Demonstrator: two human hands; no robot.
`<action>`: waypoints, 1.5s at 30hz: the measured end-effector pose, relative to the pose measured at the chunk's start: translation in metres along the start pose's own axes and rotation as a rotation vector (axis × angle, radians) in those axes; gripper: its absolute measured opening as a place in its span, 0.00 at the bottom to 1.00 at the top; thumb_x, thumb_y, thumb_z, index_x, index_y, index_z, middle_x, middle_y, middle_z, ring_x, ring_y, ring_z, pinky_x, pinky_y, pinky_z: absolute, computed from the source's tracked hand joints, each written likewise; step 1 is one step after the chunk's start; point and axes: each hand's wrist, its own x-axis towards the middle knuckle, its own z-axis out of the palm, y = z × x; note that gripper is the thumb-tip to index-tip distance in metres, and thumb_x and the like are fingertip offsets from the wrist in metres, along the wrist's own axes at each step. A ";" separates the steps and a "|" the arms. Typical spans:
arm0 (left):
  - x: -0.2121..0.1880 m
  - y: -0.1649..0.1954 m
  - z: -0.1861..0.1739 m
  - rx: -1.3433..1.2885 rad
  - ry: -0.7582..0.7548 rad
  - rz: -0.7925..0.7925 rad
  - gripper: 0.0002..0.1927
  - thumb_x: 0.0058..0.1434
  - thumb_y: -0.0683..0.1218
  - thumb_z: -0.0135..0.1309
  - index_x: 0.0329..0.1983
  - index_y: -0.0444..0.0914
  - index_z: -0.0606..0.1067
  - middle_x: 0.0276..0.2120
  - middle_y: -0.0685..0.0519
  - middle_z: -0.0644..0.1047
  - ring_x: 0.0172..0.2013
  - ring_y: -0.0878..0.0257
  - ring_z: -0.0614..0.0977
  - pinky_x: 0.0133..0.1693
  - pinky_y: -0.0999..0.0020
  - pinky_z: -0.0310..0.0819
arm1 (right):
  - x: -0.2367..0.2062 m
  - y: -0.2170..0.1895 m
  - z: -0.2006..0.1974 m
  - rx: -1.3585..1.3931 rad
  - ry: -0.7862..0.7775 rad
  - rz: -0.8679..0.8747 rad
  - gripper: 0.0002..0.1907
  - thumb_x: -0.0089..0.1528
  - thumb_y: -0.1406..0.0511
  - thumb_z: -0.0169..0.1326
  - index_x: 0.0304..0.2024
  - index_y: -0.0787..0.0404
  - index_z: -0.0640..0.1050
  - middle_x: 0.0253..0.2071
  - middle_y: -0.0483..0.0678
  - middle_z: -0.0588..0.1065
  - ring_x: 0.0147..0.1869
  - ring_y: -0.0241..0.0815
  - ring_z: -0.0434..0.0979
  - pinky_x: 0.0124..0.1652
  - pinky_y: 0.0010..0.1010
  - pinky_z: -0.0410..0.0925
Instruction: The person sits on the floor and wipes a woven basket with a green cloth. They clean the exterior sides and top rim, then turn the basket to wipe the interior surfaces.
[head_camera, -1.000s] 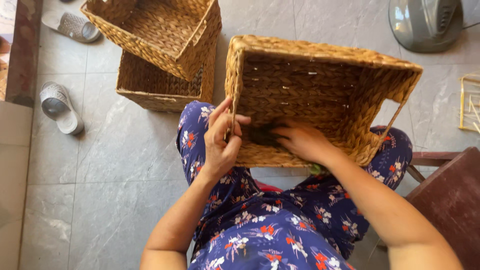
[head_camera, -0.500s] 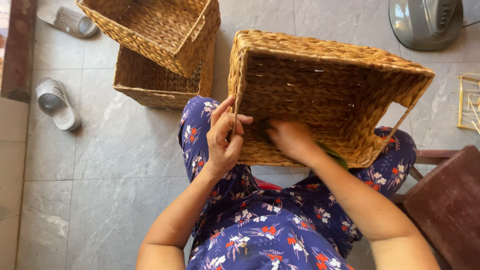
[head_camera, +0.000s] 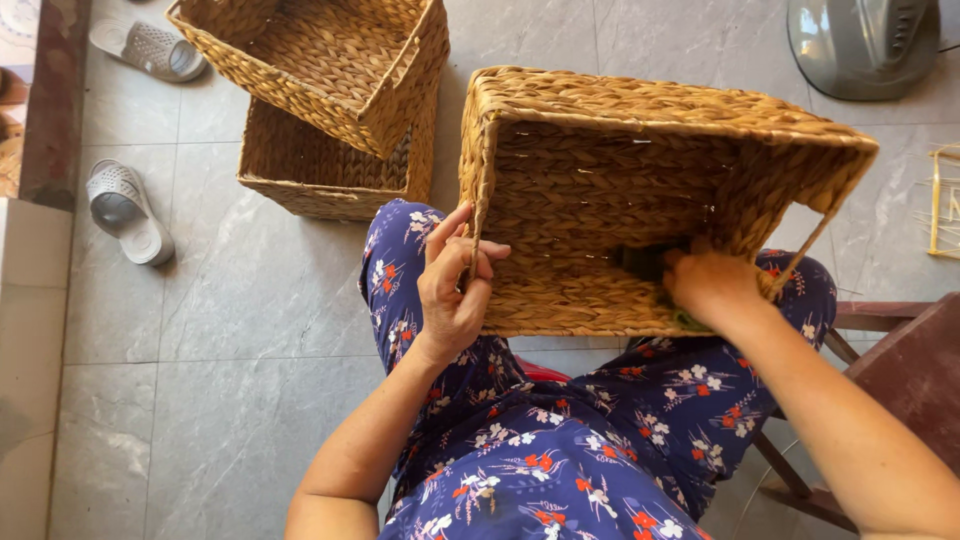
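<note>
A rectangular woven basket (head_camera: 600, 170) lies tipped on my lap, its open side facing me. My left hand (head_camera: 452, 285) grips the basket's left rim, thumb over the edge. My right hand (head_camera: 712, 285) reaches inside at the lower right wall, closed on a small dark and green thing (head_camera: 645, 262), partly hidden by my fingers; I cannot tell what it is. My legs in blue floral trousers (head_camera: 560, 450) support the basket from below.
Two more woven baskets (head_camera: 330, 70) sit stacked on the tiled floor at the upper left. Grey slippers (head_camera: 125, 205) lie at the left. A grey fan base (head_camera: 865, 45) stands at top right, a wooden chair (head_camera: 900, 380) at the right.
My right hand has slid rightward along the inside of the basket, from its middle to the lower right corner. My left hand keeps its hold on the left rim.
</note>
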 end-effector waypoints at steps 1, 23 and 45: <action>0.000 -0.001 0.001 -0.001 0.001 0.007 0.10 0.51 0.29 0.44 0.28 0.37 0.69 0.43 0.52 0.82 0.71 0.45 0.66 0.72 0.48 0.58 | 0.001 0.003 0.003 0.004 0.002 -0.003 0.20 0.65 0.53 0.45 0.56 0.47 0.77 0.53 0.57 0.76 0.53 0.58 0.80 0.49 0.50 0.73; -0.001 0.000 -0.003 0.052 0.021 0.013 0.09 0.49 0.29 0.44 0.27 0.36 0.68 0.42 0.54 0.82 0.70 0.45 0.67 0.70 0.49 0.61 | 0.008 -0.018 0.001 0.199 0.099 -0.172 0.23 0.62 0.56 0.48 0.60 0.46 0.74 0.60 0.55 0.73 0.57 0.60 0.76 0.49 0.51 0.72; 0.001 0.003 -0.002 0.038 0.038 0.018 0.11 0.49 0.28 0.42 0.28 0.36 0.69 0.44 0.52 0.81 0.69 0.44 0.67 0.70 0.47 0.62 | 0.017 -0.082 -0.009 0.252 0.012 -0.349 0.24 0.64 0.54 0.46 0.63 0.44 0.72 0.50 0.52 0.78 0.52 0.56 0.79 0.47 0.49 0.72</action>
